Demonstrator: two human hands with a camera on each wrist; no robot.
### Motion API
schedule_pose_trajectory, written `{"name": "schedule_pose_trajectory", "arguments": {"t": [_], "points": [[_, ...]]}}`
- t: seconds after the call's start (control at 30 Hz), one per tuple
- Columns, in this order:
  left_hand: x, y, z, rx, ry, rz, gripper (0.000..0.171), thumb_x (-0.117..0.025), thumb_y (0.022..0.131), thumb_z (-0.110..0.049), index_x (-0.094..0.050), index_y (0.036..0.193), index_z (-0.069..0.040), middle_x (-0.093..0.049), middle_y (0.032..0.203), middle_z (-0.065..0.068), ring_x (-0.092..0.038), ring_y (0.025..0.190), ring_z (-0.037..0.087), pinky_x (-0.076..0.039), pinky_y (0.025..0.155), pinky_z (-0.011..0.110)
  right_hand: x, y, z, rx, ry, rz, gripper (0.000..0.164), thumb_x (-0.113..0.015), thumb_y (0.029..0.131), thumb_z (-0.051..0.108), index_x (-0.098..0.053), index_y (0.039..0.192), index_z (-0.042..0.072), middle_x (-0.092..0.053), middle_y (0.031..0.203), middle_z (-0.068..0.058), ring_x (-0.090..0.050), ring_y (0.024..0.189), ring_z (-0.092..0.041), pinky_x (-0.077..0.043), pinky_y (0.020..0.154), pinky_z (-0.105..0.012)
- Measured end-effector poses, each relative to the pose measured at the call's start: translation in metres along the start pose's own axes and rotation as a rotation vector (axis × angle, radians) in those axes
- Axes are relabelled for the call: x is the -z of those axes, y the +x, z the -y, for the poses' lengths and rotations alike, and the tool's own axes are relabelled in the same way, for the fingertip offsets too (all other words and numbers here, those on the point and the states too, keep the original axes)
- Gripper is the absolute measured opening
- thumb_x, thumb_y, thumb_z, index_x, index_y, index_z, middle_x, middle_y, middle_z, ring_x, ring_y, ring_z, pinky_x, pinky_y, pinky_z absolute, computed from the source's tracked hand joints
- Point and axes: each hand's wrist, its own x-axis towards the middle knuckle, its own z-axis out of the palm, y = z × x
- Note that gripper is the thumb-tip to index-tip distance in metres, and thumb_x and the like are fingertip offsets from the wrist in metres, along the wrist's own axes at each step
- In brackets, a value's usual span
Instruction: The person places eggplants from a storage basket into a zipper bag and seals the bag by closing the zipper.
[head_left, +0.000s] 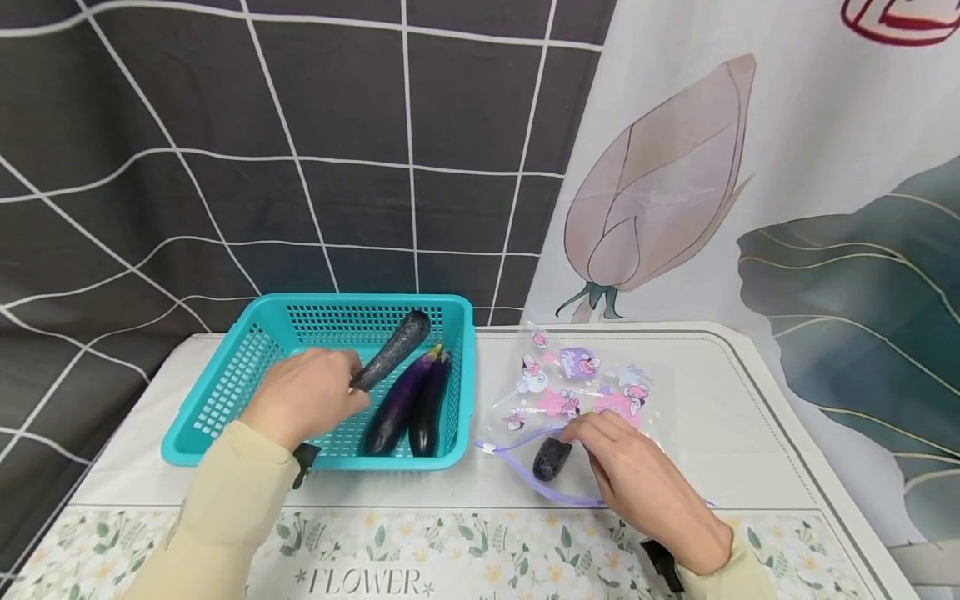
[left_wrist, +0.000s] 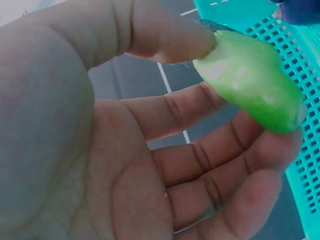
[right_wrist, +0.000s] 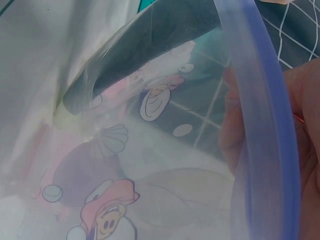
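Over the teal basket (head_left: 444, 457), my left hand (head_left: 307, 396) grips one end of a long, dark, speckled zucchini (head_left: 396, 346). In the left wrist view its thick green stem end (left_wrist: 255, 82) sits between thumb and fingertips. Two dark purple eggplants, one (head_left: 397, 412) with a yellowish tip and a slimmer one (head_left: 430, 408), lie in the basket. On the right, my right hand (head_left: 637, 475) holds the purple zip edge of a clear printed zip bag (head_left: 577, 400). A second dark zucchini (head_left: 552, 460) lies at the bag's mouth, seen through plastic (right_wrist: 135, 55) in the right wrist view.
The basket and the bag rest on a white table with a floral cloth (head_left: 420, 546) along its front. Behind the table hang a dark grid-patterned curtain (head_left: 352, 200) and a pale printed one (head_left: 660, 208).
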Motion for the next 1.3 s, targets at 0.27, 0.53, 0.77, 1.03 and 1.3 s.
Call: {"name": "schedule_pose_trajectory", "arguments": {"t": [0.27,0.53,0.77,1.03,1.3], "points": [[-0.002,-0.008,-0.006,-0.015,-0.015,-0.008,0.033,-0.070,0.086,-0.022,-0.068,0.113,-0.002,-0.060,0.076,0.004,-0.052,0.062,0.020,-0.040,0.049,0.033,0.001,0.000,0.001,-0.004,-0.001,-0.003,0.034,-0.058,0.080,-0.011,-0.066,0.104,0.012,-0.066,0.106,0.003,-0.061,0.098,-0.013,-0.051,0.082,-0.028],[-0.004,-0.018,-0.015,-0.047,-0.017,-0.029,0.032,-0.069,0.083,-0.018,-0.069,0.112,-0.004,-0.060,0.077,0.003,-0.050,0.064,0.019,-0.039,0.050,0.033,0.001,0.001,0.000,0.004,-0.003,-0.011,0.034,-0.057,0.080,-0.011,-0.065,0.104,0.011,-0.066,0.106,0.004,-0.061,0.096,-0.012,-0.050,0.082,-0.027],[-0.008,-0.026,-0.021,-0.082,-0.002,-0.046,0.030,-0.069,0.081,-0.019,-0.070,0.109,-0.007,-0.058,0.077,0.001,-0.051,0.066,0.019,-0.039,0.049,0.032,0.001,0.000,0.000,0.005,-0.005,-0.010,0.034,-0.057,0.080,-0.012,-0.065,0.104,0.011,-0.066,0.106,0.003,-0.061,0.097,-0.013,-0.050,0.082,-0.027],[-0.014,-0.034,-0.025,-0.105,-0.009,-0.095,0.025,-0.069,0.079,-0.018,-0.071,0.104,-0.011,-0.056,0.075,0.000,-0.048,0.065,0.018,-0.037,0.049,0.032,0.002,0.001,0.001,0.001,-0.010,-0.010,0.035,-0.057,0.079,-0.013,-0.066,0.104,0.011,-0.065,0.106,0.003,-0.061,0.097,-0.013,-0.050,0.082,-0.027],[-0.020,-0.040,-0.028,-0.123,-0.032,-0.105,0.032,-0.069,0.078,-0.016,-0.073,0.109,-0.008,-0.055,0.076,0.000,-0.047,0.062,0.016,-0.037,0.048,0.030,0.002,0.001,0.002,-0.013,-0.015,-0.006,0.032,-0.056,0.082,-0.011,-0.066,0.104,0.011,-0.065,0.105,0.004,-0.061,0.098,-0.012,-0.050,0.085,-0.027]]}}
